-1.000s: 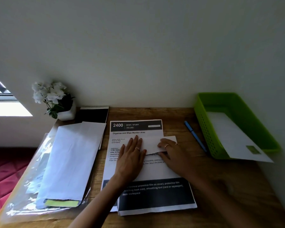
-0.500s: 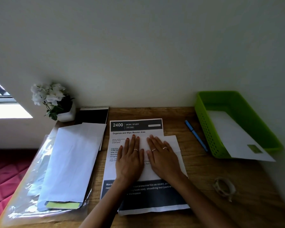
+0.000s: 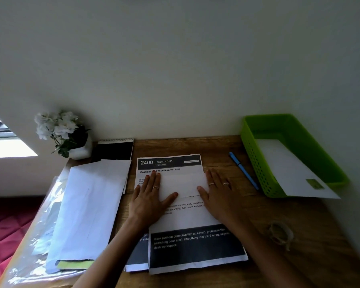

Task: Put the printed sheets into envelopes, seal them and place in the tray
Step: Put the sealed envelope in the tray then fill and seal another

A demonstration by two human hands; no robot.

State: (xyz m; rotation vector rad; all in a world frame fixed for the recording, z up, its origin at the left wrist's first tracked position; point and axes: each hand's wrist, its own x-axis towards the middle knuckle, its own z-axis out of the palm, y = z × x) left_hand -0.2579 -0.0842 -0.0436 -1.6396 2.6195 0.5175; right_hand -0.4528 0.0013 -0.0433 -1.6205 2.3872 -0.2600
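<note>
A wooden bench [image 3: 227, 146] stands against a plain pale wall, with a red quilted bed [image 3: 6, 231] low at the left edge and a bright window strip above it.

Nearest, both forearms enter from the bottom edge, cut off by the frame. Printed sheets [image 3: 195, 250] lie stacked in the middle of the bench; the lower sheet shows only as a sliver at the stack's left and bottom, and its text is mostly covered. To the right, a tape roll [image 3: 280, 234] is blurred and hard to make out. At the left, a stack of envelopes [image 3: 92, 204] rests on a clear plastic sleeve [image 3: 25, 256], with a green strip at its near end; whatever lies inside the sleeve cannot be read.

Farther in, the left hand [image 3: 149, 196] lies flat with fingers spread, gripping nothing, pressing the left end of a folded sheet [image 3: 183, 183] that lies across the stack. The right hand [image 3: 218, 194] is likewise flat and spread, pressing the fold's right end. The fold lies between the two hands, touching both, and hides the middle lines of print beneath it.

Beyond the right hand, a blue pen [image 3: 243, 170] lies just beside a green tray [image 3: 256, 163]. An envelope [image 3: 289, 169] lies in the tray, its near end sticking out over the rim.

At the back left, a dark spiral notebook [image 3: 114, 149] is partly covered by the envelopes, and a white pot of white flowers [image 3: 60, 132] sits in the corner.
</note>
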